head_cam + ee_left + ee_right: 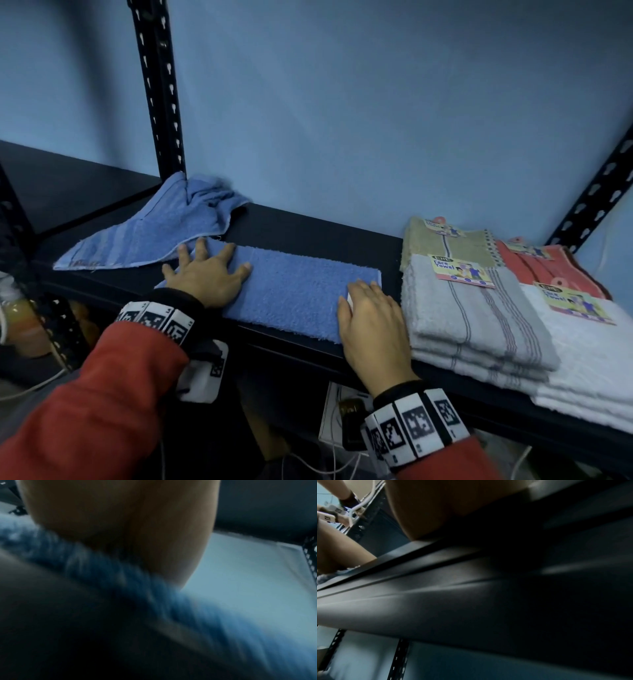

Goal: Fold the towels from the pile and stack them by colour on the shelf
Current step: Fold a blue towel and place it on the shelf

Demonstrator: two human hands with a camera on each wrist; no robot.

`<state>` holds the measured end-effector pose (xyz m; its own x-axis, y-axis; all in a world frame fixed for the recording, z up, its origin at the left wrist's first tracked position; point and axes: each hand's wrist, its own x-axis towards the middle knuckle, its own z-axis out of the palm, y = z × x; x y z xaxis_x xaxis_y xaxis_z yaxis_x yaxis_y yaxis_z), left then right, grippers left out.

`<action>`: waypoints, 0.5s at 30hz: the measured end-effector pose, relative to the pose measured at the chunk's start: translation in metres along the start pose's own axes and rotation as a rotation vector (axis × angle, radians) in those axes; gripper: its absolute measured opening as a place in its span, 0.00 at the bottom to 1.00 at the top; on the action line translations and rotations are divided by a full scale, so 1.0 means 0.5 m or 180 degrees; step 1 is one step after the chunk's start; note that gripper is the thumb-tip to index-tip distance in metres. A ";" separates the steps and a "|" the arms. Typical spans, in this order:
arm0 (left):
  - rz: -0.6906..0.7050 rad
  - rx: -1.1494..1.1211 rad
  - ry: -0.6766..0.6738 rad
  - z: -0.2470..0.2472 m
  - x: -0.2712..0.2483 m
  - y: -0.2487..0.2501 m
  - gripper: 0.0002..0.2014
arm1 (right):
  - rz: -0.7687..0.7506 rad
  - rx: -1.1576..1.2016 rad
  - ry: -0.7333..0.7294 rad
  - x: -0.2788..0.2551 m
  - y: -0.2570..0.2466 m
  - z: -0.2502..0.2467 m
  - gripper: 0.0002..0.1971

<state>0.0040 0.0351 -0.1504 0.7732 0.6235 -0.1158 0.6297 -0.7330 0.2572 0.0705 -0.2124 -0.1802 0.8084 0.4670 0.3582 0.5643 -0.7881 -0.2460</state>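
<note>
A blue towel lies folded into a long flat strip on the dark shelf. My left hand rests flat on its left end with the fingers spread. My right hand lies flat on its right end, fingers straight, near the shelf's front edge. A second blue towel sits crumpled at the back left, against the upright. In the left wrist view my palm presses on blurred blue terry. The right wrist view shows my palm above the shelf's front rail.
Folded towels stand at the right: a grey striped stack, a white stack, a beige one and a red one behind, some with paper labels. Black perforated uprights frame the shelf before a blue wall.
</note>
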 end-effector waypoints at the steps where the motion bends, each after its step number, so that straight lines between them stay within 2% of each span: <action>1: 0.0026 -0.0058 0.0033 -0.001 0.009 -0.008 0.35 | -0.0020 0.0014 -0.0005 -0.003 0.001 -0.002 0.32; 5: 0.0312 -0.0103 0.0133 -0.033 0.031 -0.037 0.38 | -0.0081 0.0059 -0.0187 -0.005 0.005 -0.008 0.33; 9: 0.0359 -0.0180 0.0147 -0.064 0.060 -0.055 0.42 | -0.0172 0.0038 -0.0441 0.005 0.010 -0.011 0.29; 13: 0.0352 -0.0379 0.0143 -0.067 0.081 -0.072 0.33 | -0.0250 0.0179 -0.0550 0.019 0.020 -0.016 0.25; 15: 0.0378 -0.0435 0.0194 -0.065 0.085 -0.078 0.32 | -0.0176 0.0133 -0.0493 0.019 0.017 -0.015 0.22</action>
<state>0.0096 0.0990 -0.1342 0.8329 0.5531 -0.0195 0.5149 -0.7613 0.3941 0.0817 -0.2180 -0.1721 0.7902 0.5681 0.2299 0.6126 -0.7435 -0.2682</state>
